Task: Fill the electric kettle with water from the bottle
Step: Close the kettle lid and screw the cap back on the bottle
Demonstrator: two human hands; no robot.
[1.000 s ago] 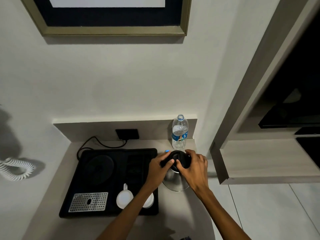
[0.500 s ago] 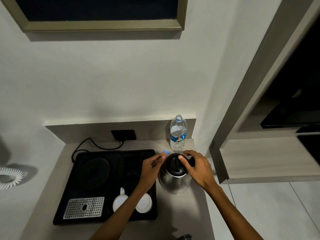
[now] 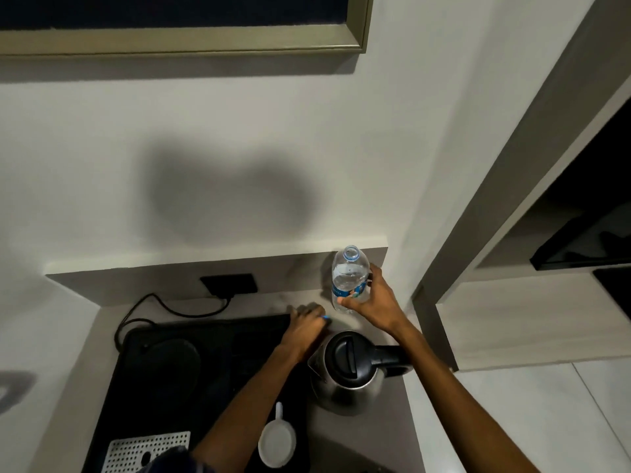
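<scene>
The open clear water bottle (image 3: pixel 349 273) with a blue label stands at the back of the counter, against the low ledge. My right hand (image 3: pixel 375 303) is wrapped around its lower half. The steel electric kettle (image 3: pixel 345 382) stands in front of it, its black lid down and its handle pointing right. Neither hand touches the kettle. My left hand (image 3: pixel 305 327) rests at the tray's back right corner, fingers curled onto the small blue bottle cap (image 3: pixel 326 318), which is mostly hidden.
A black tray (image 3: pixel 218 339) fills the counter's left side, carrying the round kettle base (image 3: pixel 170 358), a white cup (image 3: pixel 276 438) and a metal grille (image 3: pixel 146 448). A cord runs to a wall socket (image 3: pixel 228 283). A wooden shelf unit (image 3: pixel 512 332) borders the right.
Both hands have left the kettle's lid. The right hand reached back and took hold of the bottle; the left hand moved onto the blue cap. The camera has moved closer.
</scene>
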